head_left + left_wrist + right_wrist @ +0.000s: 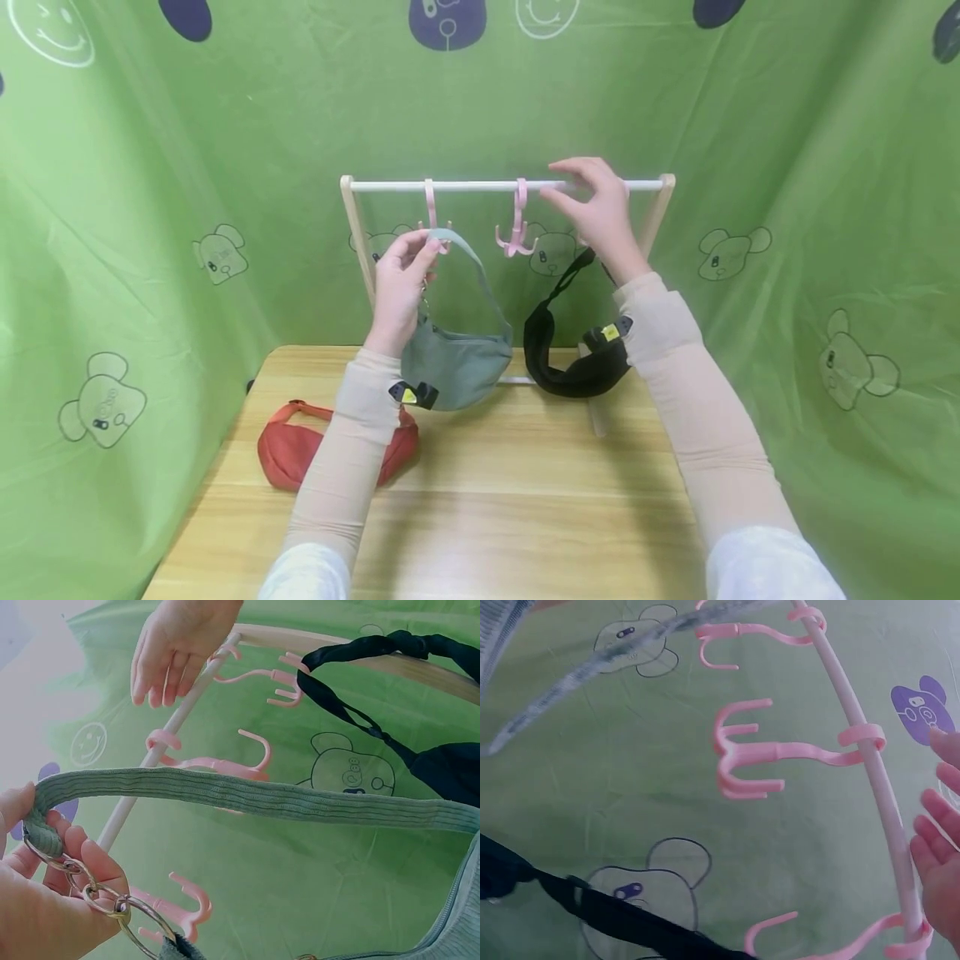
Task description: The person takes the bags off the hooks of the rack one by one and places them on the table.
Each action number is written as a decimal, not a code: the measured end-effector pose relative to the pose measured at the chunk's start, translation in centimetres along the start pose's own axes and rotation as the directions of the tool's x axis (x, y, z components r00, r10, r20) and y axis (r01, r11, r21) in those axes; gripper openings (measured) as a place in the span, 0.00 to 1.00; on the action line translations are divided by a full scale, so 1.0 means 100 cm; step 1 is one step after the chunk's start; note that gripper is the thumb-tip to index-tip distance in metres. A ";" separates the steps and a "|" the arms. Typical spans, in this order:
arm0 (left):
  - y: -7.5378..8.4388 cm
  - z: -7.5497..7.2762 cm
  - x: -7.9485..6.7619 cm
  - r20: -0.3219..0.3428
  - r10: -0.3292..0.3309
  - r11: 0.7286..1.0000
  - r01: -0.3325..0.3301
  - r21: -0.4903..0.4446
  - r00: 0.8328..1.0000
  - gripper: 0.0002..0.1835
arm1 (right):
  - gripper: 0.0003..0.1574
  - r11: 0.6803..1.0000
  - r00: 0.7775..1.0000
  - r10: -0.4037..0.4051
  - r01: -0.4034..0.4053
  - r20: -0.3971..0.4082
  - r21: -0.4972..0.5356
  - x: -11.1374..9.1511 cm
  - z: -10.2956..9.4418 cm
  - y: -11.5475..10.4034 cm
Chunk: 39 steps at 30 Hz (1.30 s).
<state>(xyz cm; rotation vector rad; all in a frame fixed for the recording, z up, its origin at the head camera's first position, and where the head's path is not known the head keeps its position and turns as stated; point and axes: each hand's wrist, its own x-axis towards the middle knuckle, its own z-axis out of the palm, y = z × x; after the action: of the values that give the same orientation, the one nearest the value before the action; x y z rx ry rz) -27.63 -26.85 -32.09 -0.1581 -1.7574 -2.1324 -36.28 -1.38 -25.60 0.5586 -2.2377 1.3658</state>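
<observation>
My left hand (397, 292) pinches the strap (225, 793) of a grey-green corduroy shoulder bag (459, 371), close to the linked metal rings (94, 892) at one end. The bag hangs below that hand, over the table, its strap top overlapping the left pink hook (431, 204) in the head view. Up at the white rod (480, 187), my right hand (600, 212) has thumb and fingers spread apart and holds nothing. A black bag (558, 375) hangs by its strap from the right pink hook (285, 682), below the right hand. The middle pink hook (517, 229) carries nothing.
A red bag (285, 454) lies at the left of the wooden table (525, 517), partly behind my left forearm. Wooden posts (660, 212) support the rod at both ends. Green patterned curtains (300, 108) enclose the back and sides.
</observation>
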 end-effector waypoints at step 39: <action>0.002 0.005 -0.006 0.008 -0.014 1.000 0.014 -0.002 1.000 0.09 | 0.26 0.967 0.993 0.043 -0.070 0.114 0.247 -0.121 0.112 0.100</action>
<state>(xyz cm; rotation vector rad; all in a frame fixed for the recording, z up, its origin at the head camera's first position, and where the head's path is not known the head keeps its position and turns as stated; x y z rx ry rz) -27.09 -26.26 -32.03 -0.1551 -1.7658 -2.1465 -33.94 -5.95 -44.20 0.6729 -2.1931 1.6999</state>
